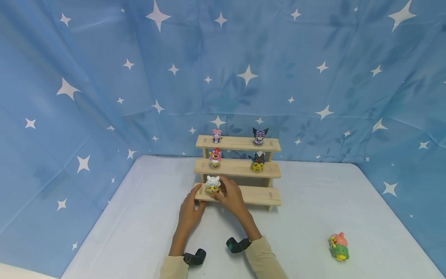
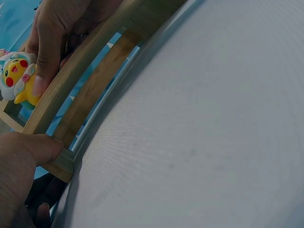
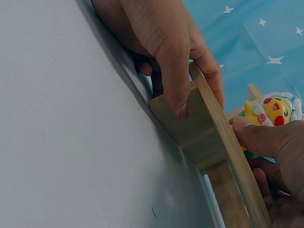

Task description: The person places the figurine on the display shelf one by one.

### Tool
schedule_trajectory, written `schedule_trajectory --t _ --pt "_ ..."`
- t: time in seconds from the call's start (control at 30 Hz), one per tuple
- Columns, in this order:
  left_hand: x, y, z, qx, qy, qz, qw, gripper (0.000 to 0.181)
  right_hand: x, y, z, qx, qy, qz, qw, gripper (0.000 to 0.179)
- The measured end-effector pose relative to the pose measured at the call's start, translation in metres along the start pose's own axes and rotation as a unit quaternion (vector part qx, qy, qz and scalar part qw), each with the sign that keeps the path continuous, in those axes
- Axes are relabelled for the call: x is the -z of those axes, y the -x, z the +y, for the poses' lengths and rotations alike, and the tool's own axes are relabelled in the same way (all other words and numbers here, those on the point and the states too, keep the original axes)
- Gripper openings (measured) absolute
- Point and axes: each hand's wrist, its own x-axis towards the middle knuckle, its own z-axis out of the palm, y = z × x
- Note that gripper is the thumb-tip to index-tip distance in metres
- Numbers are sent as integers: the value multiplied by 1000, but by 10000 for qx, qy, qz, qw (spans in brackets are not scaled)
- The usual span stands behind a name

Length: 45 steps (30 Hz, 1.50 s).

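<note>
A small yellow figurine with red cheeks and a white hood (image 1: 213, 183) stands at the left end of the bottom step of a wooden tiered display stand (image 1: 256, 195). My right hand (image 1: 232, 197) pinches it from the right; in the right wrist view the thumb (image 3: 259, 135) lies against its body. With my left hand (image 1: 189, 212) I grip the stand's lower left end. The left thumb (image 2: 45, 148) presses the front of the leg in the left wrist view, while a finger reaches over the board. Some of the right fingers are hidden behind the figurine.
On the middle step stand a pink figurine (image 1: 215, 158) and a black-and-yellow one (image 1: 258, 162). The top step bears a pink-and-purple figurine (image 1: 216, 136) and a black-eared one (image 1: 259, 136). Another figurine, pink and green (image 1: 339, 247), lies on the white table (image 1: 306, 217) at right.
</note>
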Motion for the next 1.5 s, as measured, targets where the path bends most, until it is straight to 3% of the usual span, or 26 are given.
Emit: schedule_trajectory --t 0.4,0.67,1.5 --pt "-1 -1 0 80 -27 -27 10000 66 -1 0 4 115 11 57 9999 56" --pt "-1 -1 -2 -43 0 33 10000 66 -1 0 3 -5 -79 10 10000 53" --pt "-1 -1 -3 -72 -26 53 10000 66 0 0 6 155 -201 51 9997 52"
